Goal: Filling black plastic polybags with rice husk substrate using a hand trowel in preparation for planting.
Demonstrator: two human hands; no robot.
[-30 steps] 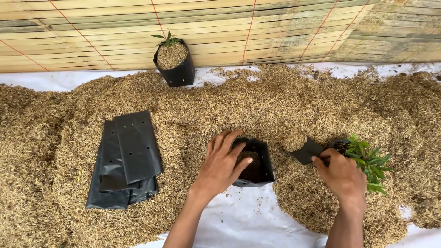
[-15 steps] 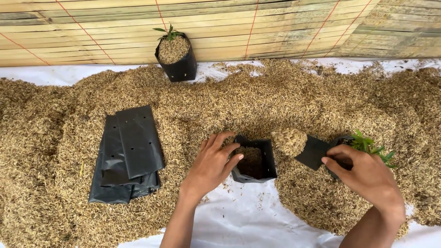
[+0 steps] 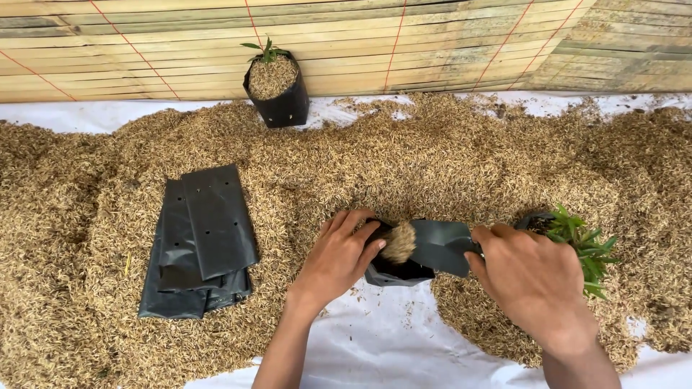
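Black grow bag [image 3: 393, 272], small and open-mouthed, sits at the near edge of the rice-husk heap [image 3: 432, 158], just where the husks meet the white sheet [image 3: 404, 346]. Your left hand [image 3: 339, 256] cups its left side, fingers curled over the rim and holding the mouth open. Your right hand [image 3: 533, 281] grips a flat black scoop [image 3: 441, 246] by its right end, fingers closed around it with the back of the hand toward the camera; the scoop is tilted down to the left, its lower edge at the bag's mouth. A clump of husks [image 3: 398, 243] lies at that lower edge, directly over the opening. How full the bag is cannot be told, since its interior is dark.

Just behind your right hand stands a second black bag [image 3: 533, 220], mostly hidden, holding a green seedling [image 3: 585, 243] with narrow leaves. To the left, a stack of flat, empty black bags [image 3: 200, 241] with punched holes lies on the husks, well apart from your hands. At the far side, a filled black bag [image 3: 277, 90] with a small green shoot [image 3: 265, 50] stands upright against a bamboo-slat wall [image 3: 432, 43] crossed by thin red cords.
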